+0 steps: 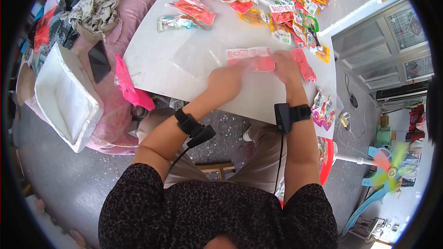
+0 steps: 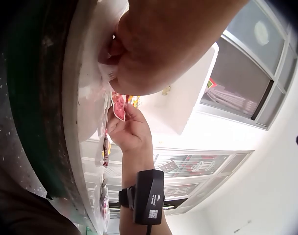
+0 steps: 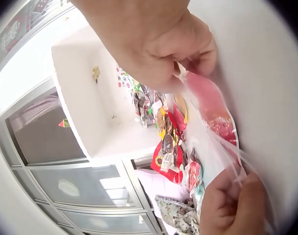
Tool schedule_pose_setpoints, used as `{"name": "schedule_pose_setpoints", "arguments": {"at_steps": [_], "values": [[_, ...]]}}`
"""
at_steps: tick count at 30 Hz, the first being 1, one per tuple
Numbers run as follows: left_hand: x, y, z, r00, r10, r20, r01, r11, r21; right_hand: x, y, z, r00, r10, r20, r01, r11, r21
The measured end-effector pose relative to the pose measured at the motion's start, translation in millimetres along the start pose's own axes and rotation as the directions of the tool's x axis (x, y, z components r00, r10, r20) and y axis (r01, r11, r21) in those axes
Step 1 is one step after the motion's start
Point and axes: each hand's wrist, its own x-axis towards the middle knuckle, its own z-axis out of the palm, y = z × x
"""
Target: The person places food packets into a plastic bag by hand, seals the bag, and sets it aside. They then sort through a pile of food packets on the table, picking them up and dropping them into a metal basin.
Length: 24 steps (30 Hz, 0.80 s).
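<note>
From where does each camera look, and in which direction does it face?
Head: above, facing down at the white table; shows the left hand and right hand.
Left wrist: below the left hand, by the table edge, facing upward; right hand and its wrist camera beyond.
Right wrist: under the right hand, facing across the table to the snack pile; left hand at the bottom.
Shared: all show both hands gripping the red packet.
</note>
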Motion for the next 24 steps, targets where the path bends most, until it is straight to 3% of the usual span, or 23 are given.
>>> {"name": "schedule_pose_setpoints", "arguments": {"at_steps": [2,4,7,10,12,18,21,24], "values": [[-1.7,-6.3,6.0,1.000,0.024,-0.010,-0.024,1.000,-0.018,-2.3,-0.6,6.5,0.997,0.080,0.005,-0.080,0.989,0.122],[-2.4,-5.5,3.3,1.000,0.010,-0.001,-0.010,1.000,-0.009,5.6,5.5,9.4,0.972,0.204,0.119,-0.222,0.961,0.167],[-2.7,-2.4,-3.2,0.998,-0.054,0.036,0.054,0.998,-0.011,4.3,10.5,4.7,0.999,0.020,0.032,-0.019,0.999,-0.035],[-1.6,-6.5,-4.6,0.985,-0.146,0.090,0.149,0.988,-0.030,-12.0,-0.1,-20.0,0.970,-0.168,-0.174,0.185,0.979,0.086],[-2.3,-9.8,-4.3,0.980,-0.173,0.102,0.179,0.983,-0.046,-36.5,-15.5,-29.8,0.955,-0.105,-0.276,0.166,0.964,0.210],[-0.7,-7.3,-1.5,0.982,-0.168,0.085,0.175,0.981,-0.079,-97.4,-30.9,-28.6,0.976,-0.044,-0.213,0.097,0.965,0.245],[-0.4,-2.6,-1.9,0.980,-0.164,0.114,0.173,0.982,-0.079,-98.9,-17.9,-28.0,0.992,-0.057,-0.111,0.076,0.982,0.175],[-0.7,-0.5,-2.0,0.978,-0.151,0.146,0.163,0.983,-0.080,-93.4,-10.4,-25.2,0.989,-0.097,-0.107,0.095,0.995,-0.028]]}}
